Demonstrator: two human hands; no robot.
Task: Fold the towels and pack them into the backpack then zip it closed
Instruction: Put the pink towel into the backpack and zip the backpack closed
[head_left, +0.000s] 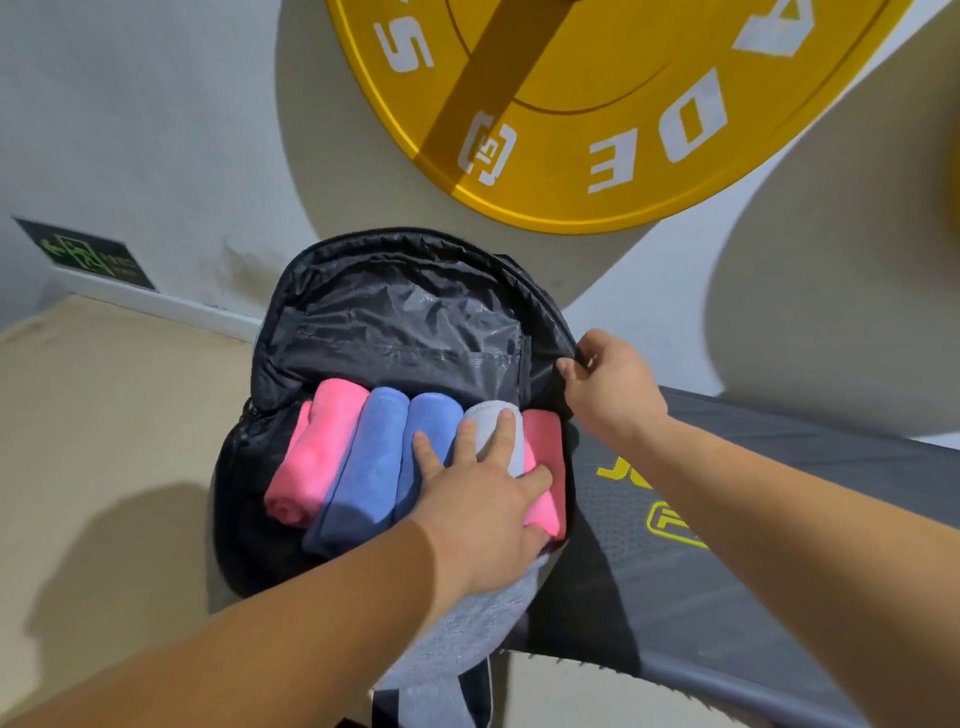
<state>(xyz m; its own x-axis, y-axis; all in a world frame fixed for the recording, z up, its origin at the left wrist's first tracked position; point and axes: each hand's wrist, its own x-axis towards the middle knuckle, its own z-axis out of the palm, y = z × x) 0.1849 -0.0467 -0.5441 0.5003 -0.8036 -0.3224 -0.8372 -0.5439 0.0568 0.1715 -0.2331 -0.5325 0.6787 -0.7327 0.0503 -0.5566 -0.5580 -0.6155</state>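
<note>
Towels (363, 457) under left grip (483, 501); right grip (613, 387) pinches backpack (405, 312) rim

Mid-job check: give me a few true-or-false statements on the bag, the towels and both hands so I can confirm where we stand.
1. The backpack is zipped closed. False: it lies open with its black lining showing.
2. The left hand rests with straight fingers on the rolled towels. True.
3. The right hand pinches the backpack's open edge. True.
4. Every towel in the bag is blue. False: beside two blue towels there are a pink towel at the left, a grey towel and another pink one at the right.
5. A yellow disc with white letters is behind the bag. True.
</note>
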